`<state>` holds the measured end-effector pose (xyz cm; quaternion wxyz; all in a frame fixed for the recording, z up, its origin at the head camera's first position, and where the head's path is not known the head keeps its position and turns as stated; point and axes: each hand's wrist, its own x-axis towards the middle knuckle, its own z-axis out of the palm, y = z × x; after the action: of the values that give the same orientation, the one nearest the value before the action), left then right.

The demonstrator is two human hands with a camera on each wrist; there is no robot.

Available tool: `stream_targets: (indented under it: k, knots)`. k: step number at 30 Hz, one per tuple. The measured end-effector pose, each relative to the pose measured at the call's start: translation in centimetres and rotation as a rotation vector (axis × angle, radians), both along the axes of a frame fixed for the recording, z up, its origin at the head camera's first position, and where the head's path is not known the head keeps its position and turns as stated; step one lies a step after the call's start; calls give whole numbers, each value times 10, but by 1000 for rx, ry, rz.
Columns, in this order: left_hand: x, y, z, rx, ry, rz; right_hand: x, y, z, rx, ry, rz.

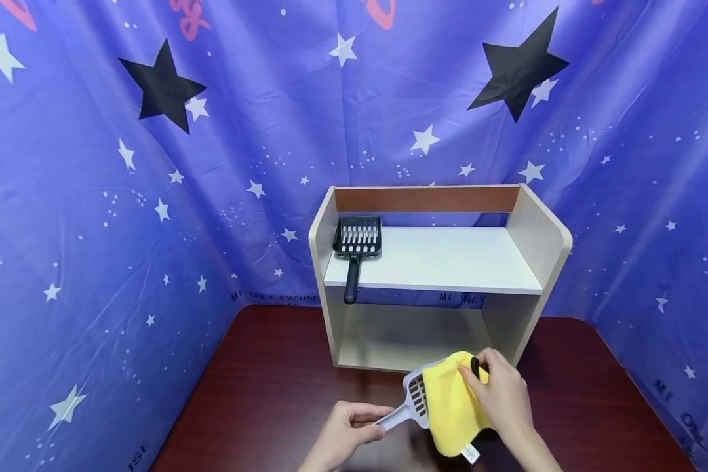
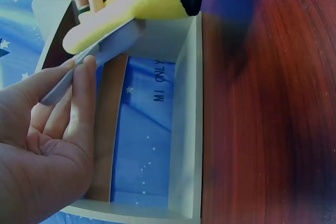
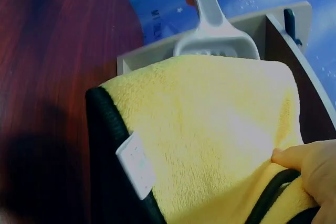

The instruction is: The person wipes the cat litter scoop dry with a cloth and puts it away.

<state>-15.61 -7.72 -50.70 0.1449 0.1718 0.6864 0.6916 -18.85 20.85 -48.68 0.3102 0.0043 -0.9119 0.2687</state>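
Note:
My left hand [image 1: 345, 432] pinches the handle of a pale grey slotted litter scoop [image 1: 413, 398] between thumb and fingers, in front of the shelf unit. A yellow cloth [image 1: 453, 406] with black edging and a white tag [image 3: 136, 165] drapes over much of the scoop's head. My right hand [image 1: 504, 393] pinches that cloth near its upper right edge. In the right wrist view the cloth hides most of the scoop's slots, and only the thumb side of the right hand [image 3: 311, 167] shows. Seen from the left wrist, the scoop [image 2: 113, 45] is edge-on beneath the cloth.
Behind the hands stands a two-level shelf unit [image 1: 436, 278] on a dark red wooden table [image 1: 259, 387]. A black slotted scoop [image 1: 358, 239] lies at the left of its upper white shelf, handle jutting over the front edge. Blue star-printed curtains [image 1: 271, 131] surround the table.

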Motion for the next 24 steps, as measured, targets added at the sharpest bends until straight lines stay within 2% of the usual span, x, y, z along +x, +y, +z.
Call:
stream_targets:
  k: [9, 15, 19, 24]
  knots:
    - [-9, -11, -3, 27, -27, 79, 0, 49, 1, -209, -279, -58]
    - [-13, -20, -4, 46, -40, 110, 3, 68, 0, -476, -482, -5]
    - [-17, -25, -4, 59, -9, 147, -2, 74, 7, -619, -502, 39]
    - [-19, -33, -8, 65, 50, 203, -3, 76, 13, -713, -476, 70]
